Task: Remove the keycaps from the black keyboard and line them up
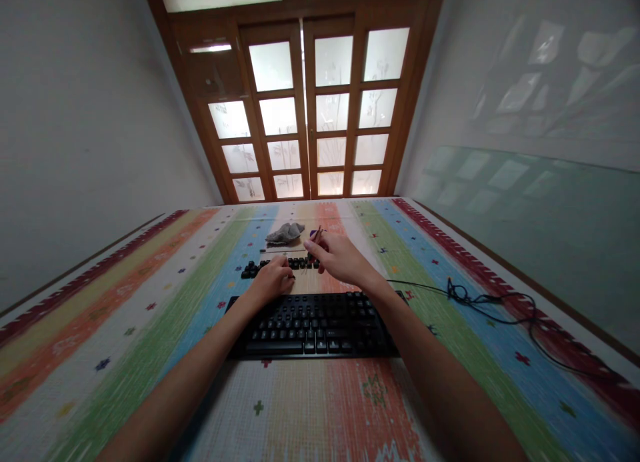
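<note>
My left hand is curled just above the keyboard, its fingers closed. Something small and dark is at its fingertips, too small to name. Farther right, my right hand pinches a slim brown stick-like tool that points upward; its lower end is partly hidden by my fingers. Loose black keycaps lie in a row beyond the keyboard, partly behind my left hand. The black keyboard lies flat below both hands, and its upper key rows look stripped of caps.
A crumpled grey cloth lies beyond the keycaps. A small purple thing shows behind my right hand. The black cable runs from the keyboard into a loose tangle at right. A striped tablecloth covers the table.
</note>
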`<state>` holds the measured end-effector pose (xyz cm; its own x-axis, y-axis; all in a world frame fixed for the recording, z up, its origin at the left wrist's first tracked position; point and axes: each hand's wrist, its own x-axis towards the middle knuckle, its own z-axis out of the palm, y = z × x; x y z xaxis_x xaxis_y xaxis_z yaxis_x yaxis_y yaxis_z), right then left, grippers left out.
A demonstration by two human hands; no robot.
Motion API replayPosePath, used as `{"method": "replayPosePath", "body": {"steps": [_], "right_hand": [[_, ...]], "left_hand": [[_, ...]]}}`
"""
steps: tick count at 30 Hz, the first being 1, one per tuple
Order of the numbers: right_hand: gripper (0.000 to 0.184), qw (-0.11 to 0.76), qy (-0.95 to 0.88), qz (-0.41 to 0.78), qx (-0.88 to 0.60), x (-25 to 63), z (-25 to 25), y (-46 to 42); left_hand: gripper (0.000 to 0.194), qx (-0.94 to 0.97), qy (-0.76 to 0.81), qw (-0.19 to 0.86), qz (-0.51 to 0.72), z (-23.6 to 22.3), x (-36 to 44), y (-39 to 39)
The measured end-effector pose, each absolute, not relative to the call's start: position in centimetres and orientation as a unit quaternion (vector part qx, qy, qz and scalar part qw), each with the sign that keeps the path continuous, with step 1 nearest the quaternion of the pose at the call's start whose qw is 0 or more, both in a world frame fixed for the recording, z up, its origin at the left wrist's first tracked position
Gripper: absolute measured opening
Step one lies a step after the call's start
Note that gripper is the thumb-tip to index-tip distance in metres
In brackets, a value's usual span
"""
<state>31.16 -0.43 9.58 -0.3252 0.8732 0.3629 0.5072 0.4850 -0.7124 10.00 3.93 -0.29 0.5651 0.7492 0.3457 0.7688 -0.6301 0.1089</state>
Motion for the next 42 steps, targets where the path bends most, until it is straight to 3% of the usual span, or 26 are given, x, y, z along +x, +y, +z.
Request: {"method": "replayPosePath", "body": {"steps": [42], "right_hand": [[0.024,0.321,-0.808,0.236,-0.434,30.9,9.5,-0.9]], "left_hand": [[0.003,-0.860,-0.469,0.035,-0.199,-1.5,9.9,5.8]]}}
